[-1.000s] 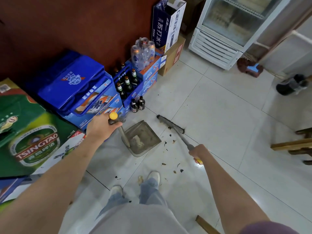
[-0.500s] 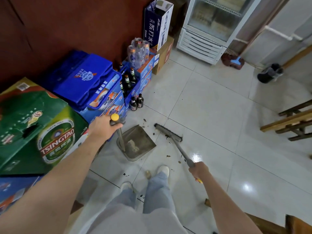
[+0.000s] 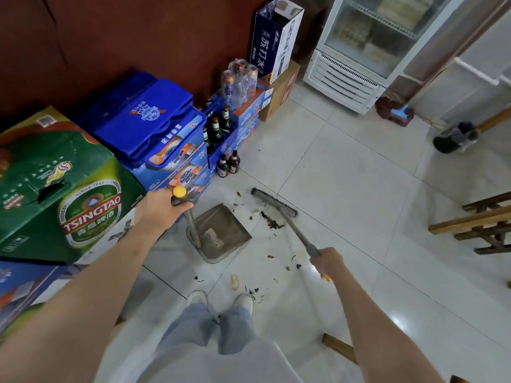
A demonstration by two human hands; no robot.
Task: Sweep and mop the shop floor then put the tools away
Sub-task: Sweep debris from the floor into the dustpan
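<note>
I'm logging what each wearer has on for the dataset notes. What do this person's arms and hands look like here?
Both forearms are bare up to the frame edge; no sleeve shows in this view. The left hand and right hand wear no gloves, and no watch, ring or bracelet is visible. A faint dark mark sits near the left wrist, too blurred to identify.

Your left hand (image 3: 163, 208) grips the yellow-capped handle of the dustpan (image 3: 221, 233), which stands on the tiled floor (image 3: 345, 189) just ahead of your shoes (image 3: 221, 299). Your right hand (image 3: 327, 262) holds the broom (image 3: 287, 219), its bristle head on the floor beside a clump of dark debris (image 3: 272, 222), near the dustpan's open edge. Blue beer crates (image 3: 154, 125) and a green Tsingtao carton (image 3: 63, 186) line the wall at your left.
</note>
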